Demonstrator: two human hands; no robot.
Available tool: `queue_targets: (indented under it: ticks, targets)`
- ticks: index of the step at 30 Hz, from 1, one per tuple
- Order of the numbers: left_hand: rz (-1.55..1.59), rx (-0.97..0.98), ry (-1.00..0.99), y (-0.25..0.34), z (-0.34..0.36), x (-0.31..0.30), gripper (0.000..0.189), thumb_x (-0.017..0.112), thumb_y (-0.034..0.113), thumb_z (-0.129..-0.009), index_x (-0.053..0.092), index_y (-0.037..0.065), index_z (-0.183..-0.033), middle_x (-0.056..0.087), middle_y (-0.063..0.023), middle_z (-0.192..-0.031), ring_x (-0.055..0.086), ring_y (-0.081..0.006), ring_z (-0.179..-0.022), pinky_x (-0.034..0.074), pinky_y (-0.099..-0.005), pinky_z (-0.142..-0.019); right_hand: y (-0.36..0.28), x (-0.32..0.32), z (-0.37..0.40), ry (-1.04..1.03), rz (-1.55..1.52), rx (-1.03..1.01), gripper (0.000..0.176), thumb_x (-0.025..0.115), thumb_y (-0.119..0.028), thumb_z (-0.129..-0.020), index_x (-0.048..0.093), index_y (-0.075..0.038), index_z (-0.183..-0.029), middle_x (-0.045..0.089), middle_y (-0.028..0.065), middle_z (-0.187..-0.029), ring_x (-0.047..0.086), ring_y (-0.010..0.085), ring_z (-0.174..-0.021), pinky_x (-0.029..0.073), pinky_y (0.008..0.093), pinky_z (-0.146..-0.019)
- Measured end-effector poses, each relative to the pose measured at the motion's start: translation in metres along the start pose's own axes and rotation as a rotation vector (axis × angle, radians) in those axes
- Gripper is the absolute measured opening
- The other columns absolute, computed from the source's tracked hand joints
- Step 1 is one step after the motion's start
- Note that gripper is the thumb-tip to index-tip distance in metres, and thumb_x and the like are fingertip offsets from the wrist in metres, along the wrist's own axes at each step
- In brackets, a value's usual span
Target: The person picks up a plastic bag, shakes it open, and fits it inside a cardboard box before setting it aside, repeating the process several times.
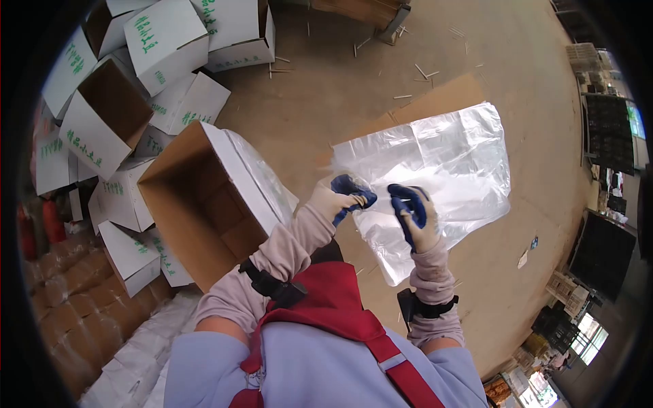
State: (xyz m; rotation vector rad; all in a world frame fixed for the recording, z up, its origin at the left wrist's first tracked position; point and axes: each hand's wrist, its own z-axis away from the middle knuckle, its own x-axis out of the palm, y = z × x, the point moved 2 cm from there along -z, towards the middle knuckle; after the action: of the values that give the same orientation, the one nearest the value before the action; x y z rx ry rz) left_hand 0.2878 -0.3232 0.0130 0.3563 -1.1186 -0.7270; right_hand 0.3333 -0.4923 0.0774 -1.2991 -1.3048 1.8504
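Head view: plastic sheets (466,163) stretch rightward over the cardboard (445,96), its far edge bare; the left hand (352,194), bunched, grip unclear, is nearer their left edge than the loosely open right hand (413,215).

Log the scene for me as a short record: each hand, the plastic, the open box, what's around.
Left hand: gloved, fingers bunched by the left edge of the plastic sheeting; grip unclear
Right hand: gloved, fingers curled, over the plastic sheeting
Plastic sheeting: spread out, creased; cardboard shows past its far edge
Open box: left of the hands, brown inside
Surroundings: white boxes with green print, piled at far left
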Motion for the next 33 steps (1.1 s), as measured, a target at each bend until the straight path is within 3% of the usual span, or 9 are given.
queue_targets:
  ticks: [5, 8, 11, 17, 24, 27, 29, 31, 33]
  targets:
    - [-0.975, 0.389, 0.095, 0.067, 0.061, 0.003, 0.024, 0.070, -0.001, -0.063, 0.055, 0.005, -0.080, 0.056, -0.0001, -0.075, 0.054, -0.0104, -0.069, 0.046, -0.0227, -0.066, -0.033, 0.055, 0.001, -0.171, 0.030, 0.017, 0.021, 0.056, -0.011, -0.078, 0.054, 0.000, -0.095, 0.053, 0.0137, -0.088, 0.056, 0.0229, -0.079, 0.047, 0.0284, -0.068]
    - [0.178, 0.128, 0.042, 0.125, 0.116, -0.022, 0.011, 0.062, 0.010, -0.076, 0.053, 0.008, -0.082, 0.057, -0.0044, -0.078, 0.056, -0.0157, -0.065, 0.048, -0.0288, -0.060, -0.085, 0.090, 0.001, 0.005, -1.338, 0.336, 0.021, 0.046, -0.016, -0.085, 0.052, 0.000, -0.097, 0.056, 0.0166, -0.094, 0.056, 0.0303, -0.083, 0.046, 0.0418, -0.077]
    - [0.465, 0.276, 0.023, 0.138, 0.150, -0.127, 0.024, 0.050, 0.027, -0.085, 0.050, 0.007, -0.098, 0.055, -0.0074, -0.078, 0.054, -0.0188, -0.060, 0.046, -0.0319, -0.051, -0.149, 0.124, -0.008, 0.005, -1.464, 0.577, 0.021, 0.042, -0.019, -0.088, 0.052, -0.001, -0.091, 0.057, 0.0129, -0.089, 0.056, 0.0242, -0.074, 0.048, 0.0355, -0.067]
    - [-1.375, 0.433, 0.091, 0.278, 0.302, -0.162, 0.033, 0.066, 0.016, -0.073, 0.053, 0.010, -0.103, 0.056, -0.0057, -0.093, 0.054, -0.0164, -0.079, 0.045, -0.0282, -0.072, -0.213, 0.146, -0.033, -0.256, -0.606, 0.070, 0.024, 0.056, -0.025, -0.083, 0.049, -0.003, -0.090, 0.054, 0.0045, -0.073, 0.049, 0.0090, -0.059, 0.040, 0.0212, -0.050]
    - [-1.874, -0.064, 0.758, 0.327, 0.388, -0.319, 0.034, 0.065, 0.011, -0.070, 0.059, 0.011, -0.103, 0.060, -0.0181, -0.090, 0.057, -0.0294, -0.079, 0.046, -0.0297, -0.072, -0.220, 0.183, 0.052, -0.771, 0.797, -0.395, 0.030, 0.061, -0.014, -0.074, 0.055, -0.013, -0.104, 0.059, 0.0120, -0.086, 0.059, 0.0248, -0.072, 0.046, 0.0323, -0.065]
    - [-1.651, -0.331, 0.621, 0.307, 0.408, -0.321, 0.035, 0.061, 0.010, -0.073, 0.057, 0.008, -0.108, 0.061, -0.0160, -0.094, 0.058, -0.0270, -0.085, 0.045, -0.0287, -0.077, -0.174, 0.160, 0.051, -0.647, 0.518, -0.016, 0.032, 0.058, -0.013, -0.075, 0.057, -0.015, -0.106, 0.059, 0.0133, -0.088, 0.060, 0.0214, -0.076, 0.047, 0.0312, -0.067]
    - [-0.997, 0.304, 0.549, 0.281, 0.411, -0.364, 0.033, 0.055, 0.009, -0.077, 0.055, 0.002, -0.110, 0.061, -0.0122, -0.100, 0.057, -0.0225, -0.092, 0.043, -0.0274, -0.084, -0.145, 0.145, 0.045, -0.494, 0.487, 0.042, 0.031, 0.058, -0.012, -0.075, 0.058, -0.012, -0.106, 0.060, 0.0142, -0.090, 0.060, 0.0212, -0.080, 0.047, 0.0308, -0.071]
    - [-0.521, 0.337, 0.600, 0.252, 0.400, -0.345, 0.031, 0.048, 0.011, -0.083, 0.053, -0.001, -0.111, 0.059, -0.0090, -0.105, 0.055, -0.0187, -0.097, 0.040, -0.0275, -0.089, -0.124, 0.148, 0.031, -0.359, 0.462, 0.097, 0.030, 0.057, -0.011, -0.076, 0.059, -0.009, -0.106, 0.060, 0.0152, -0.093, 0.060, 0.0210, -0.084, 0.047, 0.0304, -0.074]
    - [0.436, 0.458, 0.578, 0.210, 0.385, -0.347, 0.029, 0.046, 0.017, -0.086, 0.054, 0.001, -0.109, 0.061, -0.0091, -0.095, 0.057, -0.0190, -0.085, 0.047, -0.0288, -0.079, -0.114, 0.163, 0.014, 0.047, -0.493, 0.036, 0.033, 0.054, -0.012, -0.077, 0.055, 0.000, -0.108, 0.059, 0.0170, -0.096, 0.058, 0.0249, -0.089, 0.046, 0.0320, -0.082]
